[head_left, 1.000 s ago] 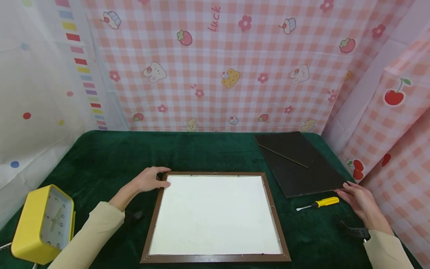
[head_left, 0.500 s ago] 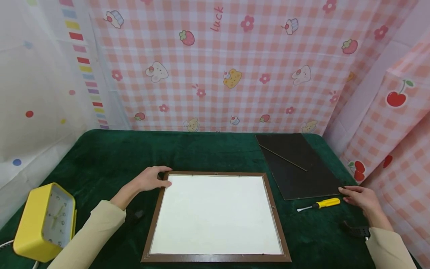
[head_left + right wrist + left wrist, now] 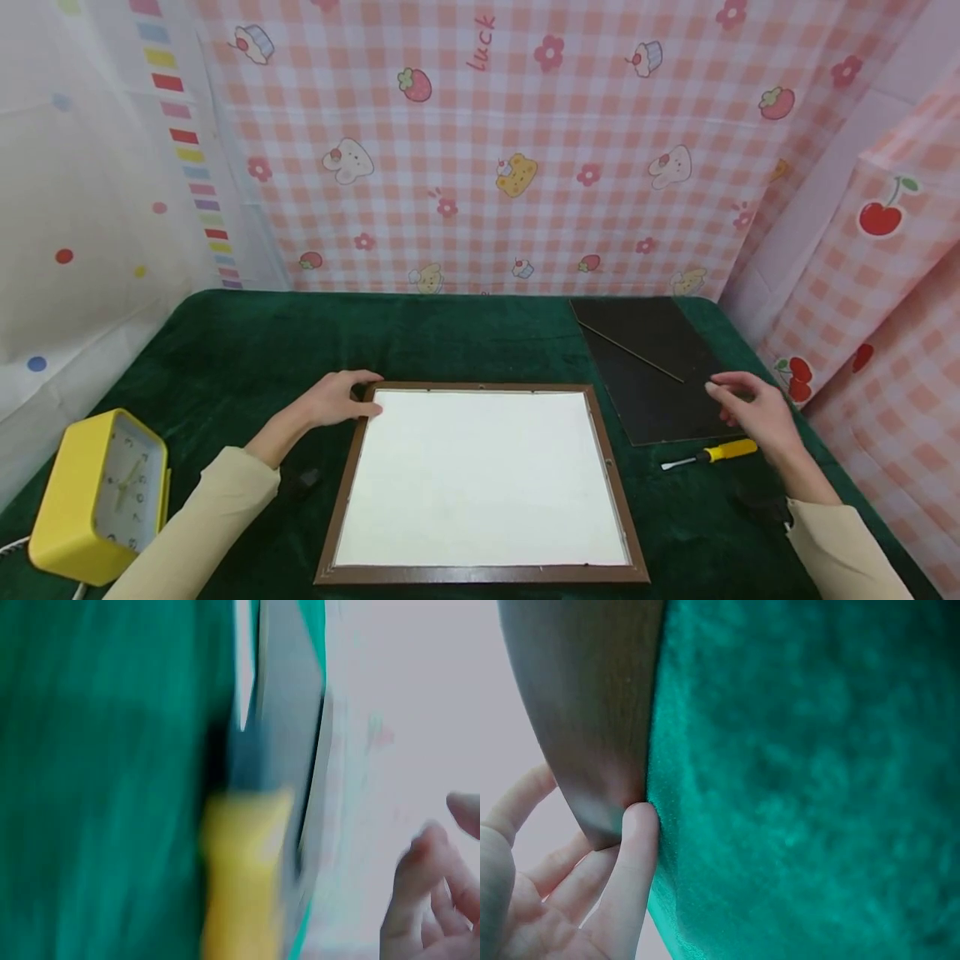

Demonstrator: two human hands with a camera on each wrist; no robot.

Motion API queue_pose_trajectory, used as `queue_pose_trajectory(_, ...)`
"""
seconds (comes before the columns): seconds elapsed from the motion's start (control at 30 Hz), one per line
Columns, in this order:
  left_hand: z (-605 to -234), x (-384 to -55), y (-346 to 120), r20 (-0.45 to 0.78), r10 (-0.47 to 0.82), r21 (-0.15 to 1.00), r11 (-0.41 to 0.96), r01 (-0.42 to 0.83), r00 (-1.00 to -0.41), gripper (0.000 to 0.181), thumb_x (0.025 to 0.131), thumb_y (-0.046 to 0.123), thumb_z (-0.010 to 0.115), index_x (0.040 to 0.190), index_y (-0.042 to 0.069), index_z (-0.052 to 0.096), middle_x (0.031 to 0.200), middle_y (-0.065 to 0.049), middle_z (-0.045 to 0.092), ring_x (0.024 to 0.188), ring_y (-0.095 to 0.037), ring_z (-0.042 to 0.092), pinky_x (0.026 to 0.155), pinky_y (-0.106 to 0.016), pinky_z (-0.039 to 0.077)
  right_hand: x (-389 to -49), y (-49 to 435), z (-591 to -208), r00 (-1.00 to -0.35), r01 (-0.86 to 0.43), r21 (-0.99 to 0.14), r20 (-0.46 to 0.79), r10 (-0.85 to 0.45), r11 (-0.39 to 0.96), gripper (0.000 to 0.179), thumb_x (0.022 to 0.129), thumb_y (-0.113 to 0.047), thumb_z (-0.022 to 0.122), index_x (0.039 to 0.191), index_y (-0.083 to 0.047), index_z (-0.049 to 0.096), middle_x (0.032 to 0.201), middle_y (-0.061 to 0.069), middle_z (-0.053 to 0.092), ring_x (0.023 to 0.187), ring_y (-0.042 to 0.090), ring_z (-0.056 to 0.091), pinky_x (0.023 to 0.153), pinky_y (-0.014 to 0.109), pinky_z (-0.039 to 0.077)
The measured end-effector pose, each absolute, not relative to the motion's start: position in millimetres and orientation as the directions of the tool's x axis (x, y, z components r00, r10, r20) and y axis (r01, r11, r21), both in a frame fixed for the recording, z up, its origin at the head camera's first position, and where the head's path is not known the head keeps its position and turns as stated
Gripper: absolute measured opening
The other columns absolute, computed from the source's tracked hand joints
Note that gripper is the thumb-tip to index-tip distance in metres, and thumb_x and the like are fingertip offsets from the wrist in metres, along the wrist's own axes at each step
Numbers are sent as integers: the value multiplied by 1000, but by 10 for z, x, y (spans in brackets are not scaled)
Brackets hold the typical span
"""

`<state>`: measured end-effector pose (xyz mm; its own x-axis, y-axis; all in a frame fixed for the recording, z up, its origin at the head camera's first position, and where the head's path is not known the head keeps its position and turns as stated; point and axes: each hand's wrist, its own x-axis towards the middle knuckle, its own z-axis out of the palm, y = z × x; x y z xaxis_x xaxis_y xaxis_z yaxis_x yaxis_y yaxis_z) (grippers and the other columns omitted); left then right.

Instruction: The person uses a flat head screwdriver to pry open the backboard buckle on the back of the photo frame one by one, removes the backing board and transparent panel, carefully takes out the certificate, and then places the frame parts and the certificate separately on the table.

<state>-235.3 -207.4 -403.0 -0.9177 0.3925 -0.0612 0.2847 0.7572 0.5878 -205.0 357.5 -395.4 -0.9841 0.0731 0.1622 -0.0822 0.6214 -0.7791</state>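
A brown picture frame point(image 3: 341, 487) lies face down or up around a white sheet point(image 3: 480, 479) at the table's front middle. My left hand point(image 3: 330, 400) holds its far left corner; in the left wrist view the fingertips point(image 3: 639, 821) are at the frame's side point(image 3: 592, 697). My right hand point(image 3: 757, 412) hovers over the near right part of a black board point(image 3: 660, 408), its fingers loosely bent and holding nothing. A thin strip point(image 3: 630, 350) lies slantwise across that board. Just below sits a screwdriver point(image 3: 708, 454) with a yellow handle, blurred in the right wrist view.
A yellow alarm clock point(image 3: 97, 496) with a cord stands at the left, close to my left forearm. The table has a dark green cloth point(image 3: 420, 333). Checked pink curtains point(image 3: 480, 117) hang behind and to the right.
My right hand has drawn the black board slightly toward me, let go of its near right corner, then moved up and left over it. My left hand stays at the frame's corner.
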Motion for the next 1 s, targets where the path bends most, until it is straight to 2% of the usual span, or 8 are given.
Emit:
queue_pose_trajectory(0.07,-4031,-2352,-2079,-55,392,588,756,287,-918,54,81,27,65,122,-4,47,122,-24,44,102,-30,44,83,-46,38,-2065,3336,-3906,-977,-203,-777,199,-74,596,40,88,-29,55,110,4,52,88,21,55,60,21,55,55,31,49)
queue_pose_trajectory(0.1,-4028,-2352,-2081,-55,394,591,753,288,-917,55,81,27,65,122,-4,47,122,-24,44,99,-29,45,82,-46,39,-2062,3207,-3879,-967,-256,-781,208,-149,570,36,89,-25,54,110,4,52,88,23,54,61,22,55,56,30,49)
queue_pose_trajectory(0.2,-4010,-2352,-2085,-72,395,607,746,274,-916,56,81,28,65,122,-4,46,118,-24,46,84,-24,51,74,-41,43,-2050,2815,-3809,-915,-367,-779,203,-350,508,30,88,-19,56,108,3,54,86,19,55,62,20,56,57,30,49)
queue_pose_trajectory(0.3,-3982,-2346,-2082,-98,383,638,733,237,-919,56,82,30,63,122,-4,46,117,-24,45,72,-19,56,69,-39,44,-2021,2421,-3734,-824,-450,-763,155,-546,464,28,88,-17,57,109,1,55,87,10,57,65,19,57,58,31,49)
queue_pose_trajectory(0.43,-3961,-2333,-2067,-121,363,672,715,193,-924,52,85,33,58,121,-3,46,120,-25,43,72,-19,60,73,-42,45,-1973,1937,-3642,-664,-543,-732,75,-744,412,27,87,-16,58,111,-3,56,93,5,59,74,14,58,63,29,48)
queue_pose_trajectory(0.63,-3987,-2352,-2080,-101,379,716,670,197,-920,42,90,27,51,118,-5,48,115,-24,46,72,-20,59,71,-39,47,-1908,1294,-3581,-453,-637,-703,10,-891,316,26,85,-13,60,110,-5,58,97,4,61,82,7,56,71,24,46)
queue_pose_trajectory(0.83,-4030,-2392,-2118,-67,425,756,612,232,-903,34,93,15,47,117,-8,48,109,-22,50,74,-20,56,65,-33,49,-1843,763,-3687,-260,-750,-621,-41,-965,229,28,85,-24,60,110,-9,59,92,-6,58,75,-1,51,67,16,43)
queue_pose_trajectory(1.0,-4044,-2417,-2157,-72,445,780,583,227,-893,32,92,13,48,116,-8,48,109,-22,48,75,-21,56,64,-32,50,-1731,408,-3759,-107,-814,-561,-114,-988,153,26,88,-21,56,112,-13,57,98,-6,51,70,-2,45,63,10,38)
